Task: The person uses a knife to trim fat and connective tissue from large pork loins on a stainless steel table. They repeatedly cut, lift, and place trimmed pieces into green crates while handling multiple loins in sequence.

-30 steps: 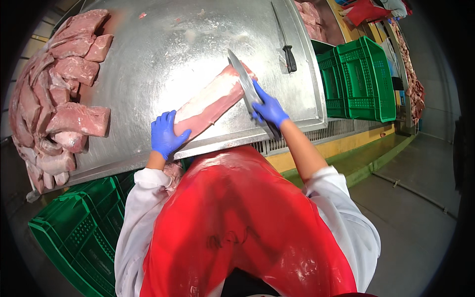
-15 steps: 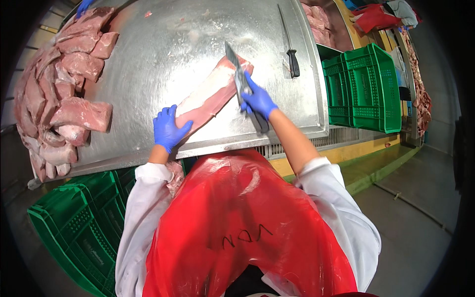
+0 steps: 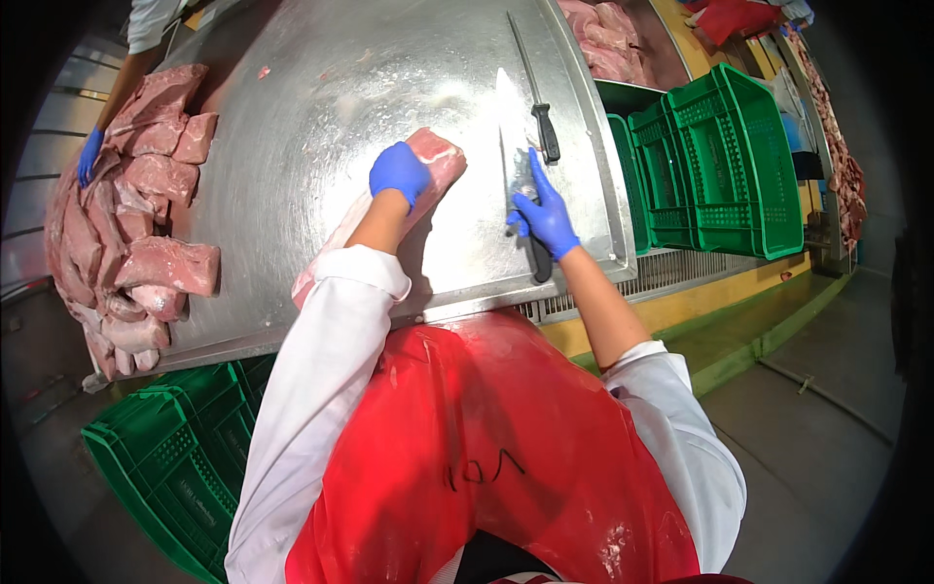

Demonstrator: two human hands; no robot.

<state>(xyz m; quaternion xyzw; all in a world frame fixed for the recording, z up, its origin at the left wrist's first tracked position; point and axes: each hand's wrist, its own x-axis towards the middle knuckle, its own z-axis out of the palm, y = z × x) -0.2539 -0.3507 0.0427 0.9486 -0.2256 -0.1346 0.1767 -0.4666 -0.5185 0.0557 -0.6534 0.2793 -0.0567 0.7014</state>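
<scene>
A long pale-pink slab of meat lies slantwise on the metal table in front of me. My left hand, in a blue glove, is closed on it near its far end; the fingertips are hidden, and my forearm covers much of the slab. To the right, my blue-gloved right hand grips a knife by its black handle, index finger stretched along it. The blade points away from me, apart from the meat, and is washed out by glare. Just beyond that hand rests a sharpening steel with a black handle.
Meat pieces are heaped along the table's left edge, with a co-worker's gloved hand on them. Green crates stand at the right and lower left. More meat fills a metal container at the far right.
My left hand has gone from the slab's near end to its far end. The knife has come off the meat to the right. At far left, the co-worker's hand has come down onto the heap.
</scene>
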